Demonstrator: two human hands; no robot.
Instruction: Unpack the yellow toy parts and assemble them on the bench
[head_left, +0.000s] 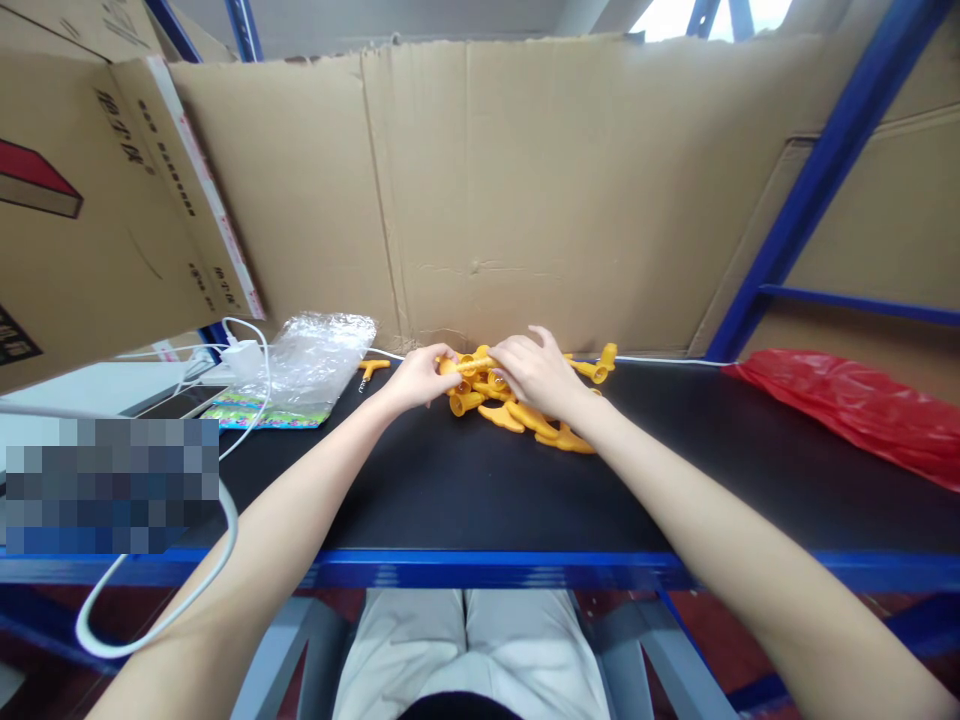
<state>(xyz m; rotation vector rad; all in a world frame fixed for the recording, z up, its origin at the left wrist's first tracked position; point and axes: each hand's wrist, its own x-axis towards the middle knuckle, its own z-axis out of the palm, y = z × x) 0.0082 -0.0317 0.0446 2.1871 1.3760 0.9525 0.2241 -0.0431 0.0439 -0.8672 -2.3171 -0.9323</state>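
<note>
Hands meet over yellow parts at frame centre.
Left hand (420, 378) and right hand (534, 372) pinch one yellow part (474, 364) above the pile (525, 420) on the worktop (450, 490); clear bag (315, 360) left, red bag (862, 410) right, cardboard (540, 190) behind.

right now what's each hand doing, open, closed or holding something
Left hand: closed on one end of a yellow plastic piece.
Right hand: fingers curled on the same piece, over the yellow pile.
</note>
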